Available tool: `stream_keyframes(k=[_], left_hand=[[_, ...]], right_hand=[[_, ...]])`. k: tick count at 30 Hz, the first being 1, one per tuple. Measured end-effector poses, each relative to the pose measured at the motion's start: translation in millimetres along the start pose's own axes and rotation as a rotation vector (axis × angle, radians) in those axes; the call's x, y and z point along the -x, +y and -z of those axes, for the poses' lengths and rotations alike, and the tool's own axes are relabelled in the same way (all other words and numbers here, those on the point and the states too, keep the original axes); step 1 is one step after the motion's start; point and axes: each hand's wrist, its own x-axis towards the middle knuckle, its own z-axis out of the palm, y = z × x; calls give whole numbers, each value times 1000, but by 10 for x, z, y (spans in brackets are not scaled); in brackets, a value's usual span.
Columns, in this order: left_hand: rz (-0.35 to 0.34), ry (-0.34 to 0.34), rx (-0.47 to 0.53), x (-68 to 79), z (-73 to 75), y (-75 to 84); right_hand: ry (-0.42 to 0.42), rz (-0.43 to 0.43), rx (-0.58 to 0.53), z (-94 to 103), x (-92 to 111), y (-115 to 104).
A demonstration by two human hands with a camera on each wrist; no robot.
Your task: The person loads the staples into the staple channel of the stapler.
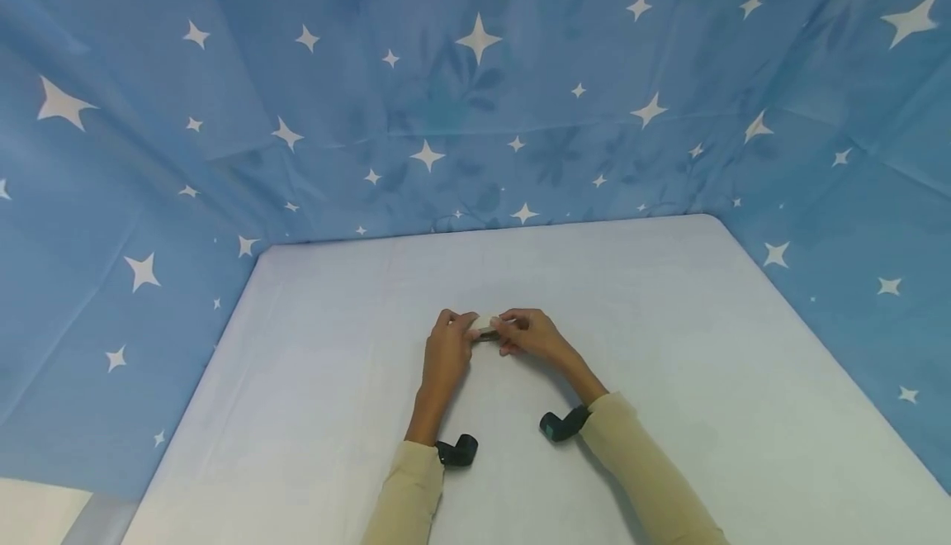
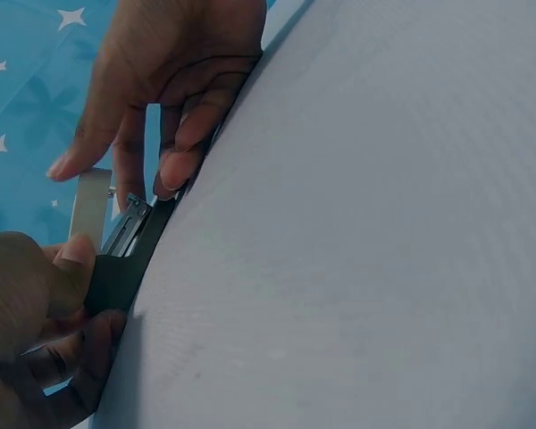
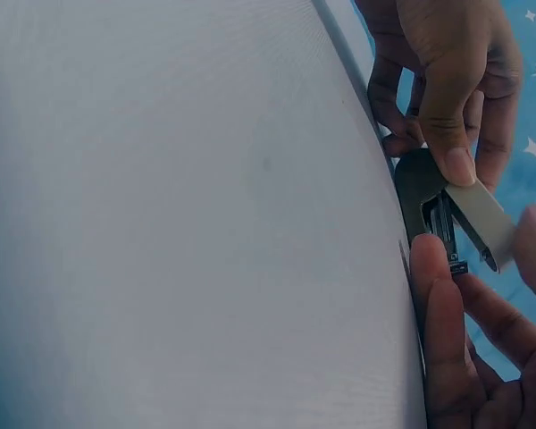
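Observation:
A small stapler (image 3: 489, 220) with a cream top cover, a metal staple channel (image 2: 128, 228) and a dark base (image 2: 116, 281) is held between both hands. Its cover stands raised, apart from the channel. My left hand (image 1: 447, 355) grips the hinge end, the thumb on the cover's rear and the other fingers around the base. At the front end, my right hand (image 1: 538, 337) has its fingertips curled against the base. The right thumb, blurred in the right wrist view, is at the cover's free end; whether it touches is hard to tell.
A white-covered table (image 1: 334, 322) lies under the hands. Blue star-patterned cloth (image 1: 475, 116) hangs behind it and along both sides. Dark wrist cameras (image 1: 458, 451) are strapped at both sleeve cuffs.

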Motion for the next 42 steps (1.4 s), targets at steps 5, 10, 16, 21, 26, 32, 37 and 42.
stream_keyframes(k=[5, 10, 16, 21, 26, 32, 37, 42], left_hand=[[49, -23, 65, 5, -19, -41], [72, -28, 94, 0, -35, -59], [78, -19, 111, -6, -35, -57], [89, -18, 112, -3, -35, -53], [98, -13, 123, 0, -46, -64], [95, 2, 138, -14, -37, -75], [126, -24, 168, -35, -25, -117], [180, -67, 282, -11, -26, -186]], right_hand=[[36, -41, 9, -26, -10, -7], [56, -89, -49, -37, -7, -39], [36, -48, -68, -26, 9, -43], [13, -41, -80, -22, 2, -29], [14, -67, -82, -17, 2, -13], [29, -75, -41, -15, 2, -28], [12, -43, -24, 0, 53, -126], [16, -64, 27, -22, 122, -216]])
